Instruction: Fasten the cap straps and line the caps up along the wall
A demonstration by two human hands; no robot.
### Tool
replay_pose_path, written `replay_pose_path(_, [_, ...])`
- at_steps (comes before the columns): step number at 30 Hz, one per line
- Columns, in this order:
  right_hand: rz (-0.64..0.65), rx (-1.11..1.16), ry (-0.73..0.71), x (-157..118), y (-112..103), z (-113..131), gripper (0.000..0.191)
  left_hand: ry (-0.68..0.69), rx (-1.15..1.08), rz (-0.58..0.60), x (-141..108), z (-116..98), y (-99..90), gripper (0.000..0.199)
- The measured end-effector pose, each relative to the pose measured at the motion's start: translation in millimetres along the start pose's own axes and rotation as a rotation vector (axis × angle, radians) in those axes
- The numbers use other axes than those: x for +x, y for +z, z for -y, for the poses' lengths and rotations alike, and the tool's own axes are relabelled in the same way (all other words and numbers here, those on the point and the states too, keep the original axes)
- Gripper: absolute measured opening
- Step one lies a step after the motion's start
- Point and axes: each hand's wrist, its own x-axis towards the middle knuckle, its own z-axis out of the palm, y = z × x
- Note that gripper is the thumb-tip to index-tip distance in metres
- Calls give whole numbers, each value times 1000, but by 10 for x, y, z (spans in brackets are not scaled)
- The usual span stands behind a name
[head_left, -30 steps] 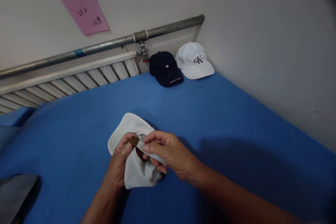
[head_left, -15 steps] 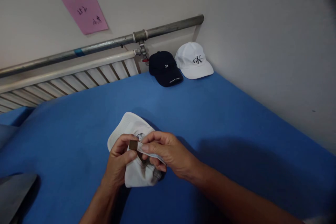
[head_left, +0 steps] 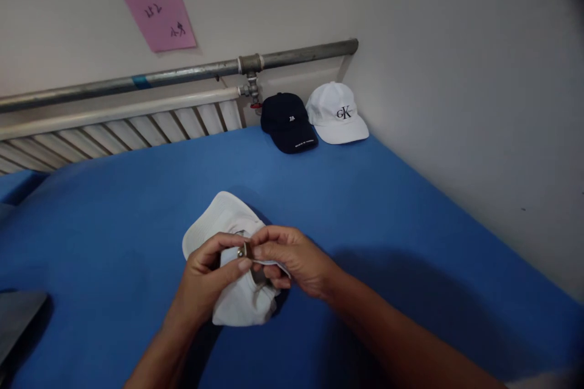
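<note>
On the blue bedcover, the left hand and right hand both pinch the back strap's small buckle on a white cap, seemingly mid-adjustment, its strap apparently not yet set.

white cap upside down on the blue surface, back strap pinched at its buckle.

the cap lies with its brim pointing away toward the upper left and its crown bunched near the wrists, soft cloth folded. a small brass-coloured buckle sits at the end of the thin white strap, raised above the crown, between the left hand thumb and the right hand fingertips.
</note>
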Motion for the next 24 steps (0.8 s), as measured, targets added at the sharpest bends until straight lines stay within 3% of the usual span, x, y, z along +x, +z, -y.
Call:
replay_pose_path(8, [11, -30, -52, 98, -54, -96, 17, 27, 169, 43, -92, -134, -20, 16])
replay_pose_path(12, [39, -49, -112, 106, -52, -110, 22, 7, 113, 109, -80, -125, -47, 14])
replay_pose_path(19, [21, -251, -58, 42, -36, -35, 24, -37, -23, 145, -88, -116, -118, 16])
replay_pose_path(24, [19, -298, -101, -27, 7, 9, 22, -138, -152, 312, -90, -112, -131, 18])
